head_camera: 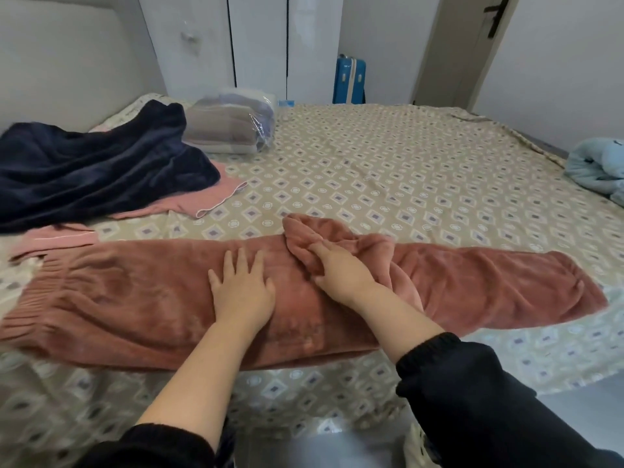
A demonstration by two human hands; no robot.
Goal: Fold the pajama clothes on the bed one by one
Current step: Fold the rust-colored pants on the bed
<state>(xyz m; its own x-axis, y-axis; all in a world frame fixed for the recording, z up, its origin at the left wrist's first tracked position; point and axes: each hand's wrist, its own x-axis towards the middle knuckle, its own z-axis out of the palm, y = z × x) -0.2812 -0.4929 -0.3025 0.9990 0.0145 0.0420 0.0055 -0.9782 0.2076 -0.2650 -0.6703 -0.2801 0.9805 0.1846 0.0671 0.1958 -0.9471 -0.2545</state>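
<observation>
The pants (135, 298) lie flat across the near side of the bed (405, 163), waistband to the left and one leg running out to the right. Near the middle, a wad of the same fleece is bunched and turned back under the right hand (341, 271). Whether it is the second leg or a folded-over part of the same one is hard to tell from this angle.

The fleece looks thick and soft. If the right hand drags the bunch across without spreading it first, the fold would likely come out lumpy and skewed, with the edges off line. If the left hand (241, 292) lifts too soon, the lower layer may creep along with the pull and wrinkle. The near edge of the pants sits close to the mattress edge, so a tug toward the person could slide part of them off. The navy garment (101, 167) and pink top (202, 197) lie near the waistband end, where a wide sweep leftward could catch them.

The left hand lies flat, fingers straight and spread, palm pressing on the pants and holding nothing. The right hand's grip is closed, with the fingers curled into the bunched fleece and pinching it just above the flat layer. It is beside the left hand but apart from it.
</observation>
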